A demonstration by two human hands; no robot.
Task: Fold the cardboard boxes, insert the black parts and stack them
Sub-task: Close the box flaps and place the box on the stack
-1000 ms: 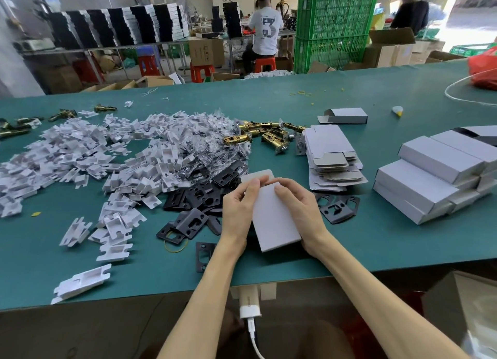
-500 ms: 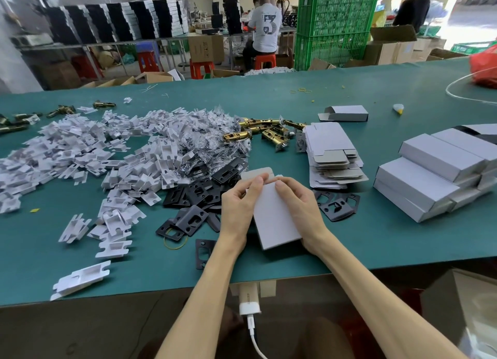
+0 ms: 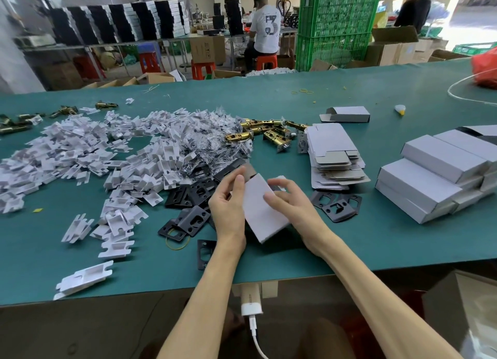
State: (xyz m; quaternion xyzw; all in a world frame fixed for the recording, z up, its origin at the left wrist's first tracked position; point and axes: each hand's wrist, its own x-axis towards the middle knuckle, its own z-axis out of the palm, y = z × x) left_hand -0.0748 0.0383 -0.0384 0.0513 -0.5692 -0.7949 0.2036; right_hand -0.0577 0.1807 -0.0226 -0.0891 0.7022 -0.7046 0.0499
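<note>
Both forearms reach in over the near edge of the green table [image 3: 376, 240], holding a small white cardboard box [image 3: 262, 213] between them, low over it, with the grey flap [image 3: 249, 171] at its far end. The left hand [image 3: 228, 205] curls round its left edge; the right hand [image 3: 293, 201] pinches the right side, thumb on the white face. Just left lie flat black metal plates [image 3: 193, 194]. A seated person's white T-shirt [image 3: 266, 28] shows a big "3".
</note>
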